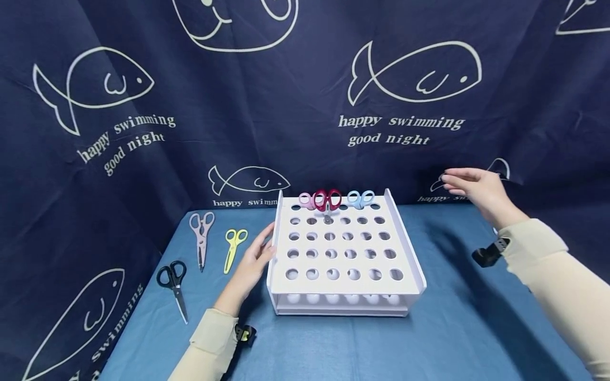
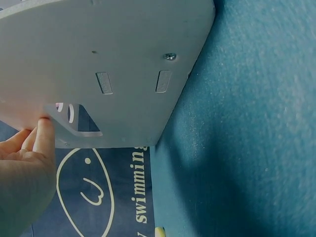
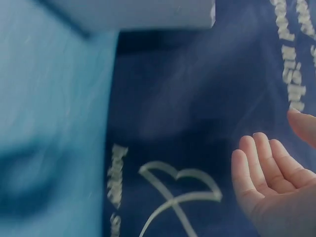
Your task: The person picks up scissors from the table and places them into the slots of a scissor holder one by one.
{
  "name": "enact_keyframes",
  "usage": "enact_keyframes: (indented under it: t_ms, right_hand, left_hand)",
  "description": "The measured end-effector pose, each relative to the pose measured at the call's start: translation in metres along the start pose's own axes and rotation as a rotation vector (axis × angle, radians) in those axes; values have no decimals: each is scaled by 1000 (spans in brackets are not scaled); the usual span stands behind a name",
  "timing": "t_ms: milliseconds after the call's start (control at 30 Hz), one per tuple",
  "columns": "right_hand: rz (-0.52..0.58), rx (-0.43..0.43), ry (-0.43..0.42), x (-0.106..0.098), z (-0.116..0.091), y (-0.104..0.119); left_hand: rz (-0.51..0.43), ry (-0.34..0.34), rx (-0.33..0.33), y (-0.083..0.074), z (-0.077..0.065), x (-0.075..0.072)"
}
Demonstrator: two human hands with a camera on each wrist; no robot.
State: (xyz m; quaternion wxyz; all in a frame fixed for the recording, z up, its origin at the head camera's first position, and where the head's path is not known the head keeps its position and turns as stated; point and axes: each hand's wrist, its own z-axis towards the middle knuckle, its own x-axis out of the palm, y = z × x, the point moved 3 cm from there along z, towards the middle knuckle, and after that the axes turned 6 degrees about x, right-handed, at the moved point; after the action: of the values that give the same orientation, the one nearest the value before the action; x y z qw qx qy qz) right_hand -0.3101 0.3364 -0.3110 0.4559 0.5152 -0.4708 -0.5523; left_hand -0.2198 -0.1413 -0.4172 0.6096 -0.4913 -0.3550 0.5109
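Observation:
A white rack with rows of round holes stands on the table. My left hand touches its left side panel, with fairly straight fingertips by the panel's cutout in the left wrist view. Along the rack's back row are pink-handled scissors, dark red-handled scissors and light blue-handled scissors. The dark red pair's pivot shows over a second-row hole. Raised in the air right of the rack, my right hand holds nothing; its fingers are loosely bent, thumb apart in the right wrist view.
Left of the rack on the blue table lie lilac scissors, yellow scissors and black-handled scissors. A dark blue curtain with white fish drawings hangs behind the table and along its left side.

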Motion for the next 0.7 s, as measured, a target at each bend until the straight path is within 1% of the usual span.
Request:
enact_keyframes:
  t_ms: [100, 233, 333, 467, 700]
  right_hand:
    - [-12, 3, -28, -17, 0, -8]
    - [61, 8, -65, -36, -1, -19]
    - [151, 3, -81, -48, -1, -26]
    - [181, -1, -103, -61, -3, -34]
    - [187, 26, -150, -82, -6, -46]
  left_hand:
    - [1, -2, 8, 0, 1, -1]
    - [8, 5, 11, 1, 2, -2]
    - [8, 10, 12, 2, 2, -2]
    - [5, 5, 9, 2, 2, -1]
    - [11, -4, 5, 3, 2, 0]
